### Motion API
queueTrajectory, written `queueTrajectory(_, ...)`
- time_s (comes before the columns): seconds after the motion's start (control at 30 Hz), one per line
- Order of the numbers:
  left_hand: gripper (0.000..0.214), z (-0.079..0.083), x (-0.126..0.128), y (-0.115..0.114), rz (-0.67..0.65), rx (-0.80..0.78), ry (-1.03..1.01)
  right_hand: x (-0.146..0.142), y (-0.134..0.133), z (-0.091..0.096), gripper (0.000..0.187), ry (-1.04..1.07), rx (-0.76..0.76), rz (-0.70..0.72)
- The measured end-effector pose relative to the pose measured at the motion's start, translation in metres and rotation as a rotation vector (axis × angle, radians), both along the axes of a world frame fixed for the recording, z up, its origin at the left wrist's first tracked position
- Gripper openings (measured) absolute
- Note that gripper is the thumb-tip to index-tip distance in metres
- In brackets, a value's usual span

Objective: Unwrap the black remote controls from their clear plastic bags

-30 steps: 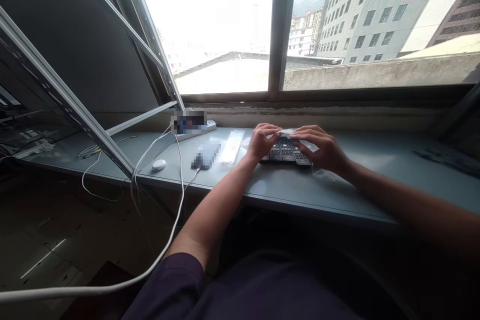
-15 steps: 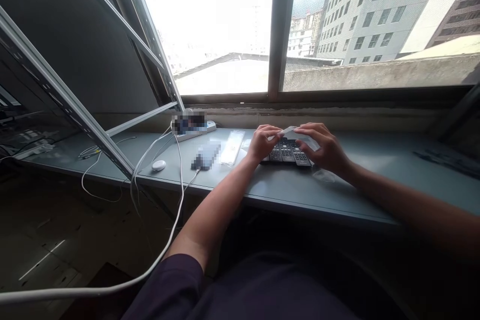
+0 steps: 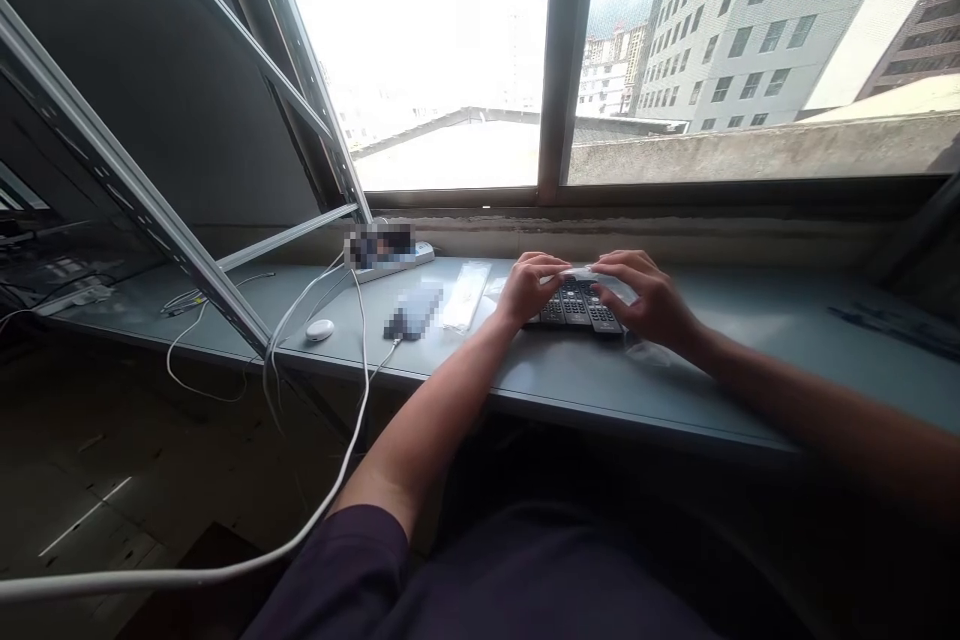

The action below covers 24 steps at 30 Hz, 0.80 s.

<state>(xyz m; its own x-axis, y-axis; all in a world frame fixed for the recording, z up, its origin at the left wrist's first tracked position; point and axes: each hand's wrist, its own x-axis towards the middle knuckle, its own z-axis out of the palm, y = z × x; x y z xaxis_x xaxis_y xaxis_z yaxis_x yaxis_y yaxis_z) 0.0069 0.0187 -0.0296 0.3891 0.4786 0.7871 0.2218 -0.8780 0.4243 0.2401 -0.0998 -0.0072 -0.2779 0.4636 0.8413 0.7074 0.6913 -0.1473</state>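
Note:
Several black remote controls lie side by side on the grey-blue desk under the window. My left hand rests at their left edge and my right hand at their right. Between the fingertips of both hands I hold a clear plastic bag, low over the far end of the remotes. Another bit of clear plastic lies on the desk by my right wrist.
A flat clear packet, a blurred dark device, a small white round object and a white power strip with white cables lie left of the remotes. A slanted metal frame crosses the left side.
The clear bag was lifted a little above the remotes half a second ago and is now lowered onto them again. Both hands stay at the remotes.

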Motion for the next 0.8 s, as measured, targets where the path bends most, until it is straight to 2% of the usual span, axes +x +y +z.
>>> queueTrajectory(0.2,0.019,-0.001,0.000,0.002,-0.020,0.022,0.043,0.001,0.003,-0.004,0.032,-0.012,-0.051,-0.022)
queueTrajectory(0.4,0.016,-0.002,0.000,0.000,-0.010,0.047,0.038,0.000,-0.003,0.002,0.031,0.013,-0.007,-0.038)
queueTrajectory(0.5,0.016,-0.001,-0.001,0.001,0.024,0.046,0.007,-0.002,-0.008,0.006,0.028,0.017,0.018,-0.001)
queueTrajectory(0.67,0.022,-0.001,-0.002,0.001,0.003,0.055,0.031,-0.006,-0.012,0.010,0.030,0.007,-0.018,0.093)
queueTrajectory(0.8,0.022,-0.002,-0.002,0.002,0.006,0.046,0.030,-0.005,-0.012,0.008,0.025,0.025,-0.034,0.065)
